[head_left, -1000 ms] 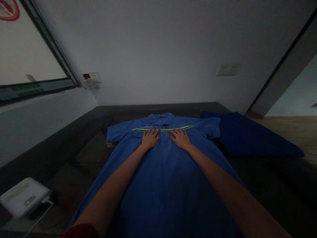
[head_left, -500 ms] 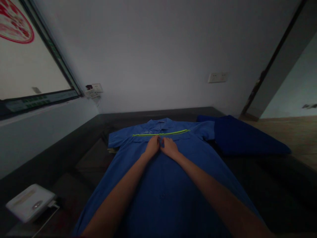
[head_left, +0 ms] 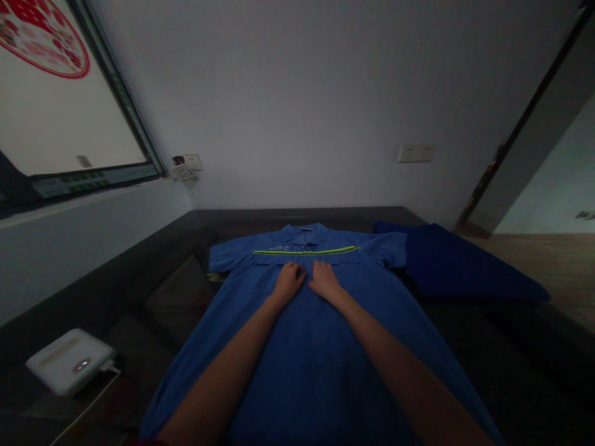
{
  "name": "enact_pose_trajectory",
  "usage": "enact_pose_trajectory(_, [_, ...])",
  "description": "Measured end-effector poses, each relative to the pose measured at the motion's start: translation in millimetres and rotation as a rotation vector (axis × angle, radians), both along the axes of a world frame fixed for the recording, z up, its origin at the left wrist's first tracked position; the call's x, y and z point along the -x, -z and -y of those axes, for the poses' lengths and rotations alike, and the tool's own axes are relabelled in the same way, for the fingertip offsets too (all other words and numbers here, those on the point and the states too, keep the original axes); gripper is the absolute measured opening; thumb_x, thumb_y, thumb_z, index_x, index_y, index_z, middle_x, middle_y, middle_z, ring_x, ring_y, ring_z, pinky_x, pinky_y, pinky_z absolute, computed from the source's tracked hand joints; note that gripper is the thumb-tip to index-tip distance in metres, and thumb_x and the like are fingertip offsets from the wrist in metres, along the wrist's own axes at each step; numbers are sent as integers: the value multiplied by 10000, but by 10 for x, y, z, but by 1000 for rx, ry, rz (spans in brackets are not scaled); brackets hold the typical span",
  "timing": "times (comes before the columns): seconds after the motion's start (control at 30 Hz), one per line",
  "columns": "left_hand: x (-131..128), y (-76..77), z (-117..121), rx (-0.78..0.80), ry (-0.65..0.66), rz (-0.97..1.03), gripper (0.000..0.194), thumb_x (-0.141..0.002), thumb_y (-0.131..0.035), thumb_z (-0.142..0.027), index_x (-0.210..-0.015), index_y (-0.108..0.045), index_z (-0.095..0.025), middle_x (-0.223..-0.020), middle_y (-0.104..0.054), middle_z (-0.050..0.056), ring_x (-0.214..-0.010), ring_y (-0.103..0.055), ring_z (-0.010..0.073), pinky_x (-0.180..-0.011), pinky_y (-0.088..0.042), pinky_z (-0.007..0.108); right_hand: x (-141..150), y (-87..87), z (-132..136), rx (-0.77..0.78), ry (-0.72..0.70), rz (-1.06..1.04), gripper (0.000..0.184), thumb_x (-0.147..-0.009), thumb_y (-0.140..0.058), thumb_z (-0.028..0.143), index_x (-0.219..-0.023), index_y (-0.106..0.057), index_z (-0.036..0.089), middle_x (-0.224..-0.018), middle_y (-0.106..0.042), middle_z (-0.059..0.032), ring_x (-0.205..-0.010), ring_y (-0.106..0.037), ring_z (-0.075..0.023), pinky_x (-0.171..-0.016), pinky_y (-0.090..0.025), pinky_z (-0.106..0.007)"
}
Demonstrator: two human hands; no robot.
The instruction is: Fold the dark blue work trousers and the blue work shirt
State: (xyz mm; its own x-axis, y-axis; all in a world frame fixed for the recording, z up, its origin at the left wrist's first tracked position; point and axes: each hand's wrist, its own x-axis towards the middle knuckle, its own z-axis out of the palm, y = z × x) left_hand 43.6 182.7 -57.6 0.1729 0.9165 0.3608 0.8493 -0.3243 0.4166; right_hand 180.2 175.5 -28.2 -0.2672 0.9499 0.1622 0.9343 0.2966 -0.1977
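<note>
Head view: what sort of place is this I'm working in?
Probably a plain indoor room, home or small workplace; I can't tell which. A framed window with a round red sticker, a wall socket, and a blue shirt spread on a dark surface suggest it.

This is an indoor room, maybe a home or an office, I cannot tell: plain wall [head_left: 297,111], plug sockets [head_left: 417,153], window [head_left: 56,124] with a round red picture [head_left: 51,37], tan floor [head_left: 569,272].
</note>
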Motion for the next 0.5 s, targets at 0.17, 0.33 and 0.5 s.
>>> enact_pose_trajectory(0.17, [27,41,-32,21,22,-29,101,-819,-579,-221,-901,-600,-168,-913,-601,52,-883,-564,180,-808,-446,294,-4,-24,21,3,44,10,296,-802,-479,114,-1081,-576,85,-1091,-621,-192,-1026,-571,-262,-844,-419,-338])
enact_pose_trajectory(0.33, [32,36,-39,38,37,-73,89,-827,-575,-243,-878,-592,-172,-890,-606,46,-869,-563,184,-790,-437,292,-37,-21,30,-5,92,0,282,-835,-438,92,-1083,-572,106,-1070,-645,-172,-1012,-597,-257,-830,-434,-337])
enact_pose_trajectory(0.5, [10,-10,9,39,21,-103,105,-836,-568,-276,-846,-591,-174,-885,-599,56,-868,-559,197,-782,-426,300,-83,-22,-9,7,119,-44,243,-848,-449,122,-1024,-615,113,-1019,-669,-176,-958,-634,-264,-793,-456,-338])
